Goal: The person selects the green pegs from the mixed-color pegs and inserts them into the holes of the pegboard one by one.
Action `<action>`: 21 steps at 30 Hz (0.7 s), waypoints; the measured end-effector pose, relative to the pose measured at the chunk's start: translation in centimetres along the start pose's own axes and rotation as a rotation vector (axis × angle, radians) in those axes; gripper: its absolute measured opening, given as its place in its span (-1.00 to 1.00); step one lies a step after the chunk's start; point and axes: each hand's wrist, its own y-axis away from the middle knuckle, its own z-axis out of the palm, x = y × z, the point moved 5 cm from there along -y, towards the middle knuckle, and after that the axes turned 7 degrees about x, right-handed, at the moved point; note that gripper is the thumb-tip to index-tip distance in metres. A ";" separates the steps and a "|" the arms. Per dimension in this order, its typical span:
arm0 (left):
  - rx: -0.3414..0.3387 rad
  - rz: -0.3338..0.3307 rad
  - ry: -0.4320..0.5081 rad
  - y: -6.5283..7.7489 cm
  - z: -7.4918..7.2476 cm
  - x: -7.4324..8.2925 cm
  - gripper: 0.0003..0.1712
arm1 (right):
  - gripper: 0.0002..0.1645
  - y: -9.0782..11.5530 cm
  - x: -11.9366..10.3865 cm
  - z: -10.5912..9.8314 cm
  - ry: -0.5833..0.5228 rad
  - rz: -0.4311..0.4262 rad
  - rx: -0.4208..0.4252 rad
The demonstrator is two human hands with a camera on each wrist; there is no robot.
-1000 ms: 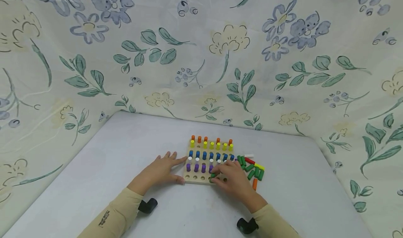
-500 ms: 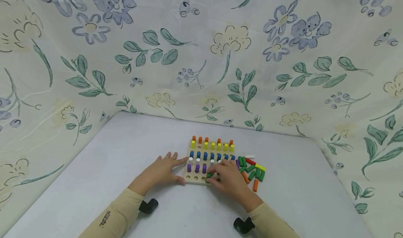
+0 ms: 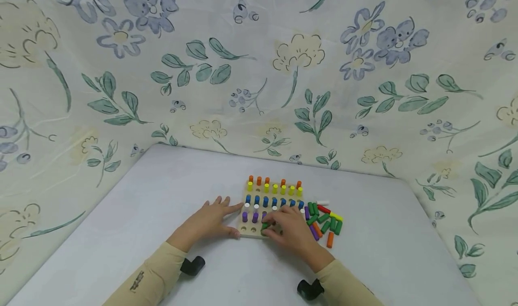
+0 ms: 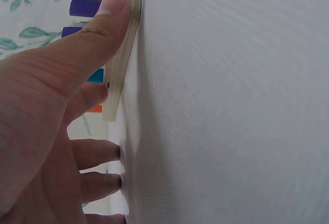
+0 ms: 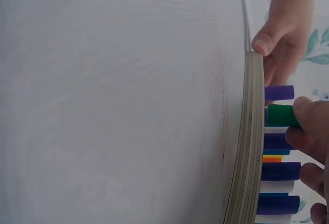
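A wooden pegboard point(image 3: 247, 234) lies on the table with rows of orange, yellow, blue, white and purple pegs standing in it. Its front row shows bare holes. My right hand point(image 3: 297, 234) pinches a green peg point(image 5: 280, 115) between thumb and fingertip, low over that front row. In the right wrist view the peg stands upright from the board, beside the purple pegs point(image 5: 280, 171). My left hand point(image 3: 206, 220) lies with fingers spread at the board's left side. Its thumb point(image 4: 114, 8) touches the board's edge, and the other fingertips rest on the table.
Loose green pegs point(image 3: 325, 227) lie right of the board, mixed with a white peg point(image 3: 322, 202), a red peg point(image 3: 323, 209), a yellow peg point(image 3: 336, 217) and an orange peg point(image 3: 330, 240). A flower-patterned cloth point(image 3: 259, 72) hangs behind the white table point(image 3: 182, 171).
My right hand has moved left along the front row with the green peg in its pinch, uncovering more loose pegs to the right. The left hand stays at the board's side.
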 end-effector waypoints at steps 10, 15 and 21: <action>0.000 -0.003 -0.008 -0.1 0.1 -0.2 0.03 | -0.73 -0.6 -0.7 0.5 0.022 -0.033 0.012; -0.002 -0.002 0.013 0.0 0.2 -0.1 0.02 | -0.74 -0.9 -0.8 0.9 -0.014 -0.032 0.013; 0.001 0.001 0.006 -0.1 0.3 -0.1 0.02 | -0.75 -1.1 -0.9 1.3 -0.045 -0.032 -0.001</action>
